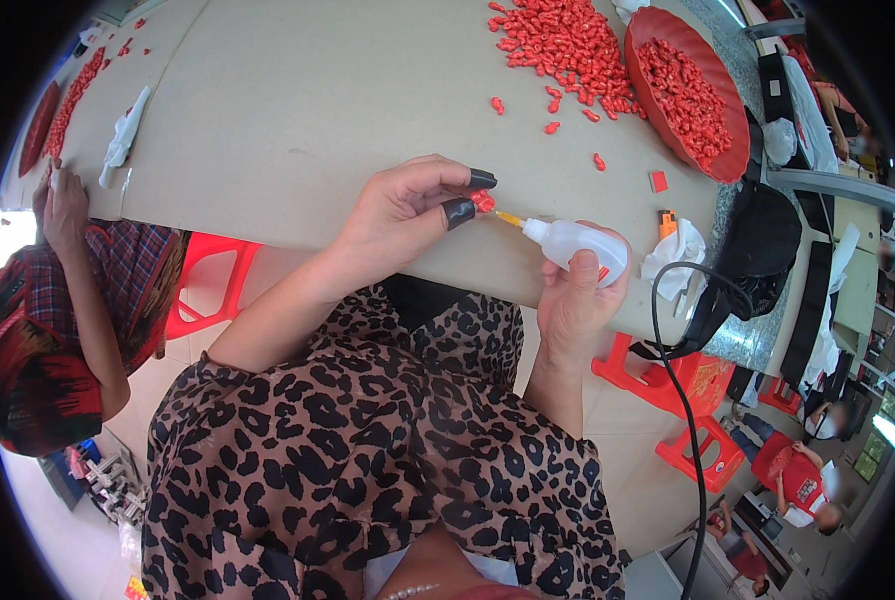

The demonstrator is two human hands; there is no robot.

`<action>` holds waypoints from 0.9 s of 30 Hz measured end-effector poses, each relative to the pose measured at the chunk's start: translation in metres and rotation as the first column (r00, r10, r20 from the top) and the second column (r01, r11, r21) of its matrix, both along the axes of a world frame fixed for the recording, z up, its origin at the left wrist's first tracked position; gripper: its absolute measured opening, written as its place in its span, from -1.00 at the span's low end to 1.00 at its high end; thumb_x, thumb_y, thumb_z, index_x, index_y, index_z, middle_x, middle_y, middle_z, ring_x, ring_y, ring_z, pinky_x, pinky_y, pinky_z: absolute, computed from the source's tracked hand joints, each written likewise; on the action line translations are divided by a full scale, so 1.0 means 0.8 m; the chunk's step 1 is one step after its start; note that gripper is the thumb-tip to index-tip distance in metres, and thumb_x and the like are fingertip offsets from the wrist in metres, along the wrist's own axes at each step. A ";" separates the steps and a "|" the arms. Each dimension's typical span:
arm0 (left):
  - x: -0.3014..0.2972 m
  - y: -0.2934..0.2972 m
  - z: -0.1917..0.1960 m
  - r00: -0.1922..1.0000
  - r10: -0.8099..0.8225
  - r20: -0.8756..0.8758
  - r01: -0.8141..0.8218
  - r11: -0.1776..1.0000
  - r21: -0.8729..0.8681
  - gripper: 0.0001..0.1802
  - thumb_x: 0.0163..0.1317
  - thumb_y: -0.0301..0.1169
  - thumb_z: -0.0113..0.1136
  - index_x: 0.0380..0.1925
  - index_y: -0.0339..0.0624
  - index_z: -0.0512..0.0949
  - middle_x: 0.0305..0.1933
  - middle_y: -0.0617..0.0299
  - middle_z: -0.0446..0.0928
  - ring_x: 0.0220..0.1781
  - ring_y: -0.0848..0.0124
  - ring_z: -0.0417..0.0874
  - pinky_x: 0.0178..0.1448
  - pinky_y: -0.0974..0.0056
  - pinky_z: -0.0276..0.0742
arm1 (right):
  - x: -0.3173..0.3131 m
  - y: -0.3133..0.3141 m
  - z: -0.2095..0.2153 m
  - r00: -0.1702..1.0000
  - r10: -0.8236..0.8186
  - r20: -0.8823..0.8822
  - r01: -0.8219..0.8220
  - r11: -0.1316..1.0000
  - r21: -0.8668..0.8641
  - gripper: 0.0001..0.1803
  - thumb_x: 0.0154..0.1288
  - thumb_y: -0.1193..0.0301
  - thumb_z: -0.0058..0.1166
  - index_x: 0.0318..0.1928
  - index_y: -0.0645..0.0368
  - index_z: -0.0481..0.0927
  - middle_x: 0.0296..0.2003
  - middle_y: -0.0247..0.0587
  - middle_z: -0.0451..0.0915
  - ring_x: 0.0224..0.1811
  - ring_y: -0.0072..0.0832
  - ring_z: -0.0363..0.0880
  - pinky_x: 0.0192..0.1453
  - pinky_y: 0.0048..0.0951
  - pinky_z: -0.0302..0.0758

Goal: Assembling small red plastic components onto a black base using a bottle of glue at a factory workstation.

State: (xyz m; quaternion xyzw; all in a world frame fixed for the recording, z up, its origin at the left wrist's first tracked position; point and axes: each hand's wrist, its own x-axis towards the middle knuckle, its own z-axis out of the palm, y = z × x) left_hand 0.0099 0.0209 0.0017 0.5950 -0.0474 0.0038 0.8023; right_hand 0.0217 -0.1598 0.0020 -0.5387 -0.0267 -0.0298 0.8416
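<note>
Between thumb and forefinger, both in black finger covers, my left hand (397, 215) pinches a small red peanut-shaped piece (482, 201). My right hand (575, 295) is wrapped round a white squeeze bottle (579, 248) with a thin yellowish nozzle. The bottle is tilted, and its tip points at the red piece, touching or nearly so. Beyond my hands, a pile of similar red pieces (567, 50) lies on the table (297, 120). Beside it, a red scalloped bowl (735, 150) holds many more, and several loose ones lie nearer to me.
At the right edge are an orange lighter (666, 224), a small red square (658, 181), crumpled white tissue (672, 255) and a black bag (762, 240). A black cable (679, 385) hangs in front. Red stools (702, 450) stand below. A co-worker's hand (64, 205) works at far left.
</note>
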 end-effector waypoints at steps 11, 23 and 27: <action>0.001 0.000 0.003 0.999 -0.019 -0.029 0.019 1.000 -0.012 -0.77 0.04 -0.64 0.02 -0.24 -0.36 0.42 -0.23 0.22 0.40 -0.14 0.49 0.47 0.03 0.42 0.37 | 0.003 0.000 0.001 1.000 -0.002 -0.027 0.002 1.000 0.016 -0.66 0.05 0.43 0.09 -0.20 0.25 0.27 -0.32 -0.16 0.41 -0.53 -0.56 0.40 -0.56 -0.65 0.34; -0.001 0.000 0.002 1.000 -0.003 -0.021 0.003 1.000 -0.008 -0.79 0.04 -0.65 0.02 -0.25 -0.37 0.42 -0.22 0.22 0.40 -0.14 0.49 0.47 0.02 0.42 0.38 | -0.001 0.002 0.003 1.000 -0.012 -0.013 0.012 1.000 0.008 -0.65 0.04 0.40 0.10 -0.21 0.25 0.27 -0.35 -0.17 0.42 -0.57 -0.56 0.39 -0.58 -0.65 0.33; 0.000 0.000 0.000 1.000 -0.005 -0.015 0.005 0.999 -0.046 -0.81 0.03 -0.67 0.02 -0.29 -0.38 0.41 -0.22 0.21 0.39 -0.13 0.47 0.47 0.03 0.40 0.39 | 0.001 0.001 0.002 0.999 -0.018 -0.045 0.020 0.999 0.051 -0.64 0.05 0.39 0.09 -0.21 0.25 0.27 -0.35 -0.16 0.42 -0.58 -0.56 0.39 -0.59 -0.65 0.32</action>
